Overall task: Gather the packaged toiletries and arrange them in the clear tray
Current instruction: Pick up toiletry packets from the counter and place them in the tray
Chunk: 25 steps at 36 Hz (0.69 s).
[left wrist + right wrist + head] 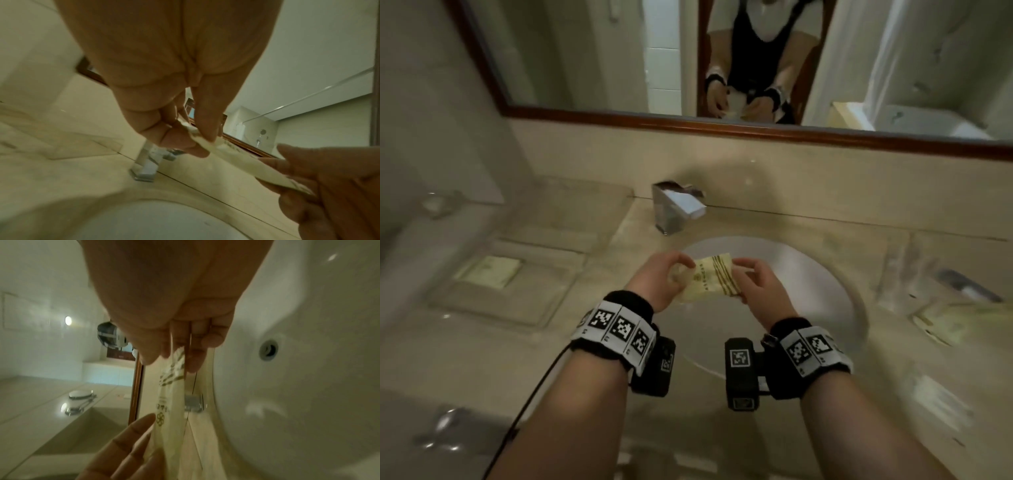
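Both my hands hold one cream toiletry packet point(710, 279) with brown stripes and a small logo, above the white sink bowl point(822, 284). My left hand point(671, 274) pinches its left end, and my right hand point(751, 279) pinches the striped right end. In the left wrist view the packet point(242, 160) stretches between the left fingertips point(202, 151) and the right hand point(329, 178). The right wrist view shows the packet point(168, 402) hanging from my right fingers point(195, 363). The clear tray point(493, 305) lies on the counter to the left, with one flat cream packet point(489, 272) in it.
A chrome faucet point(674, 205) stands behind the sink. More cream packets point(955, 320) lie on the counter at the right, beside a dark object point(969, 286). A wood-framed mirror point(722, 126) runs along the back wall. A clear glass item point(440, 204) sits far left.
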### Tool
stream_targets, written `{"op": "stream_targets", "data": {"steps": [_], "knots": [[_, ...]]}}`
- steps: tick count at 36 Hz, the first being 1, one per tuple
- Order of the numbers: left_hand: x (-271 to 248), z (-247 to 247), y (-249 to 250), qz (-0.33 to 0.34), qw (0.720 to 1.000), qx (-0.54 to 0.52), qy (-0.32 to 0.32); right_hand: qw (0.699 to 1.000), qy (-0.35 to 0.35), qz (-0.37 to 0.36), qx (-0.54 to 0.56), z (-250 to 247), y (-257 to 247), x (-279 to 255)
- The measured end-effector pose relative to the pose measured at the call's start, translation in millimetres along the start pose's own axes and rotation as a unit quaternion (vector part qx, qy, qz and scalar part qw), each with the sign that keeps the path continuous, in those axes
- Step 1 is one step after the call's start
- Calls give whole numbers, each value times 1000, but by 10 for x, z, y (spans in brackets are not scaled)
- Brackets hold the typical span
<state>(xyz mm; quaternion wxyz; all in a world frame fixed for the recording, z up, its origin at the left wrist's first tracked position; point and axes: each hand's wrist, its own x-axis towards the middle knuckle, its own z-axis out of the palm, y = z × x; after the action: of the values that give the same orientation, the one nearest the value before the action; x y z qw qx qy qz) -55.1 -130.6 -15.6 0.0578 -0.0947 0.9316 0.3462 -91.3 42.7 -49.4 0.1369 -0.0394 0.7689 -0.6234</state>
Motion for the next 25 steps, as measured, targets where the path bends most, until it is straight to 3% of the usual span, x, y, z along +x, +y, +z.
{"op": "stream_targets", "data": {"steps": [9,14,20,22,25], "knots": [[-202,-940,-1118,-41,998,52,-3,974,-157,60,-150,1445,-347,280],[-254,-1420,-1742,-58,990,126,-3,967,-200,153,-49,2385,-470,449],[-194,-1911,-2374,-58,957,285,9,941,-210,243,102,3285,-604,511],[-107,-2049,-2555,-48,940,337,-4,942,-204,248,94,3517,-613,564],[84,-2177,-2789,-47,919,390,-37,953,-215,212,-16,3744,-617,677]]}}
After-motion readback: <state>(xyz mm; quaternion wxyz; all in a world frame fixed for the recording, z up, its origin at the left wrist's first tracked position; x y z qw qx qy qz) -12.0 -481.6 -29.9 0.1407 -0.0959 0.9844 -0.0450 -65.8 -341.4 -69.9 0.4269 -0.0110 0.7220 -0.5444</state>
